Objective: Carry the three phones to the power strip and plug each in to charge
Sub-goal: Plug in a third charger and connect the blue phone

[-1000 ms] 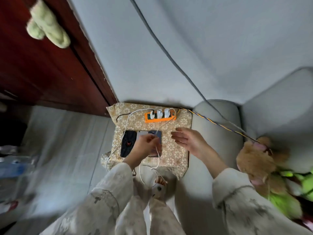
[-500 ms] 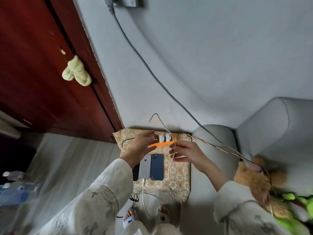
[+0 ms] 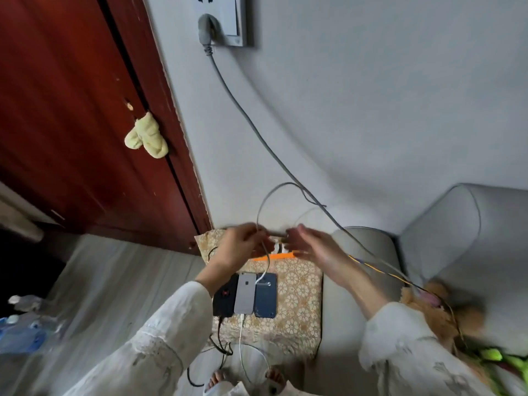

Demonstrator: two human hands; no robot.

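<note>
Phones: three side by side, black, silver, blue; left hand fingers pinch one white cable; right hand fingers straight

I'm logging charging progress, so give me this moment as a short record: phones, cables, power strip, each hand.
phones: black phone, silver phone and dark blue phone lie side by side, backs up, on the patterned cloth
cables: black cable at the black phone, white cable at the silver phone; blue phone's port unclear
power strip: orange power strip, chargers plugged in
left hand: pinches a looping grey-white cable
right hand: open, beside the strip
</note>
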